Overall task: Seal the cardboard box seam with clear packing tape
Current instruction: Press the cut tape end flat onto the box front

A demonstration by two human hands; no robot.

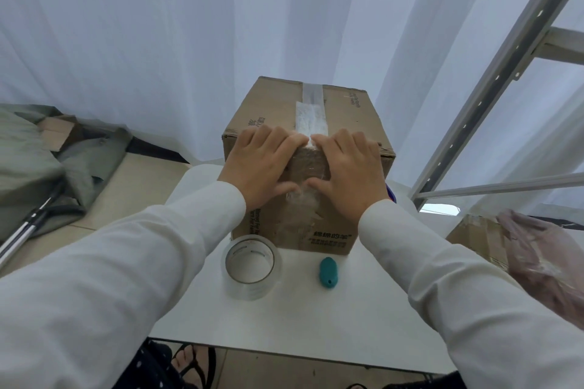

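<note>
White table (316,319) holds, nearest, a clear tape roll (252,265) and a small teal cutter (328,272). Behind them stands the cardboard box (275,110). Left hand (260,161) and right hand (349,172), fingers spread flat, press clear tape (311,118) over its near top edge, along the seam. White curtains (158,25) hang beyond.

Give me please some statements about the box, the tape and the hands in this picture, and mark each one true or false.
1. Both hands, left and right, press flat on the cardboard box. True.
2. The tape roll lies on top of the box. False: it lies on the white table, in front of the box.
3. A teal cutter lies to the right of the roll. True.
4. The box top has no tape. False: a clear tape strip runs along its seam.
</note>
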